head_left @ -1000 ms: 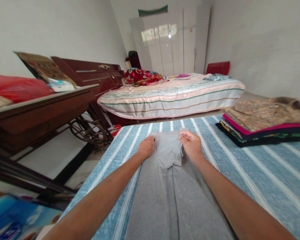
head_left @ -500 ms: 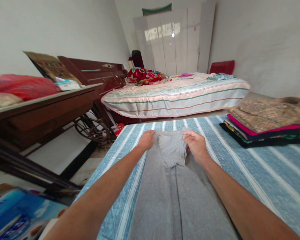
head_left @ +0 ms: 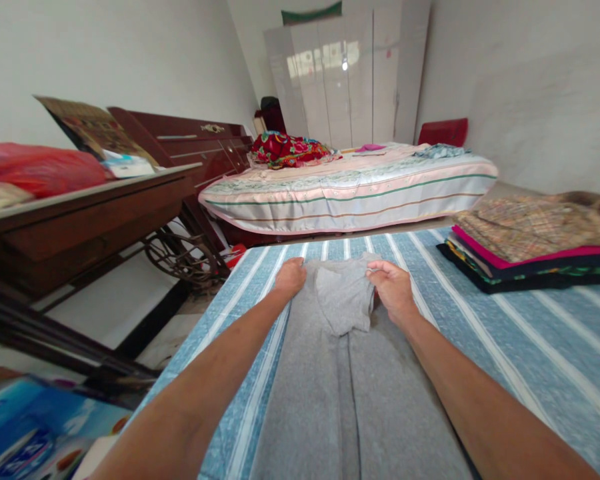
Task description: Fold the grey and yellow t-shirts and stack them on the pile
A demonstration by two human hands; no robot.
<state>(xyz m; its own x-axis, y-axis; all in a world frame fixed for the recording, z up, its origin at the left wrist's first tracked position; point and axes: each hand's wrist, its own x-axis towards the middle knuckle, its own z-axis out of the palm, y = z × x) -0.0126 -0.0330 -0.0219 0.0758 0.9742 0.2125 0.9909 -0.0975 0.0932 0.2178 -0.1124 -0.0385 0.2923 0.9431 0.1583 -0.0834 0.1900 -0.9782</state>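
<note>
A grey short-sleeved shirt lies lengthwise on the bed in front of me. Its sides are folded inward and meet along a line down the middle, and a sleeve flap lies over the upper part. My left hand is closed on the far left corner of the shirt, its fingertips partly hidden. With thumb and fingers pinched together, my right hand holds the far right edge beside the sleeve flap. The near end of the shirt runs out of view at the bottom.
The shirt lies on a blue-and-white striped sheet. A stack of folded clothes sits to the right. Beyond is another bed with a red floral cloth. A sewing-machine table and a blue box stand at left.
Both hands keep hold of the shirt in almost the same place. The left hand has shifted very slightly left, and the whole view has moved a little.
</note>
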